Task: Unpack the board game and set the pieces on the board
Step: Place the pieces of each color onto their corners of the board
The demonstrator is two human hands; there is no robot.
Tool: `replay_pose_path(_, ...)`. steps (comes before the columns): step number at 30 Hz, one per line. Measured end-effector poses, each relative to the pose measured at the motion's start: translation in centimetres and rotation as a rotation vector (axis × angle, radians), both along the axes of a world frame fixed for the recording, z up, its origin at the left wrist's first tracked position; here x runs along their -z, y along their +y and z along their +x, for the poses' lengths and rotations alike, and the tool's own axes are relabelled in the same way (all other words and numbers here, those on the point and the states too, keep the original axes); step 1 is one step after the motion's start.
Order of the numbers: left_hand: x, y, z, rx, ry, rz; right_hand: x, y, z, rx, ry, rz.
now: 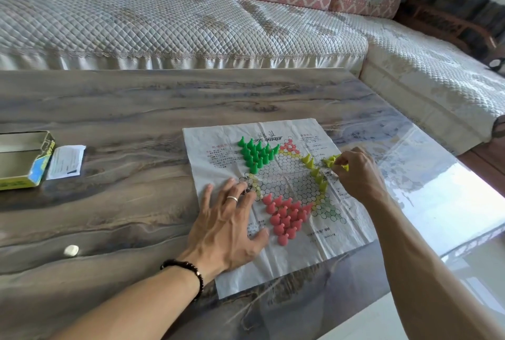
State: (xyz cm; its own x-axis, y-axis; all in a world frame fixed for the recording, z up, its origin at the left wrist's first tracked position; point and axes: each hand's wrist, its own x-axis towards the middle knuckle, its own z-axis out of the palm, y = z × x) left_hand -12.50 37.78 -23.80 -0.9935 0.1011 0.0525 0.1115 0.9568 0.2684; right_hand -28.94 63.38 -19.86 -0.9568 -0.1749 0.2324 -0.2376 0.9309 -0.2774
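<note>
at the board's right point, my right hand (355, 173) pinches yellow pieces (332, 160), mid-fill of that triangle. left hand (229, 219) flat, fingers spread, pinning the paper board (273, 266). green pieces (257, 155) and red pieces (285, 216) set. next: seat each yellow upright on a circle.

Open metal game tin with yellow-green and blue sides (26, 160): cut off by left frame edge. Print on its side unreadable. Folded white printed leaflet (66, 161) beside it: text too small to read.

White paper board sheet with hexagon grid (289, 175): red and black printed text blurred; left hand (228, 226) covers its near-left part.

Right hand (358, 173): fingers curl over small yellow cone pawns (332, 160); count hidden. Both forearms run out at bottom edge.
</note>
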Motion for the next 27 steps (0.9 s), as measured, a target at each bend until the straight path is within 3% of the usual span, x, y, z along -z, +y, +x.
replay_pose_path(6,0.0,0.0,0.0,0.006,-0.002,-0.011,-0.6,0.9,-0.4,0.051,0.038,-0.102)
replay_pose_path(19,-0.1,0.0,0.0,0.002,-0.004,-0.006,-0.2,0.8,0.7,-0.028,-0.155,0.121)
replay_pose_path(27,-0.1,0.0,-0.1,0.002,-0.008,-0.016,-1.2,0.0,-0.3,0.000,-0.046,-0.231)
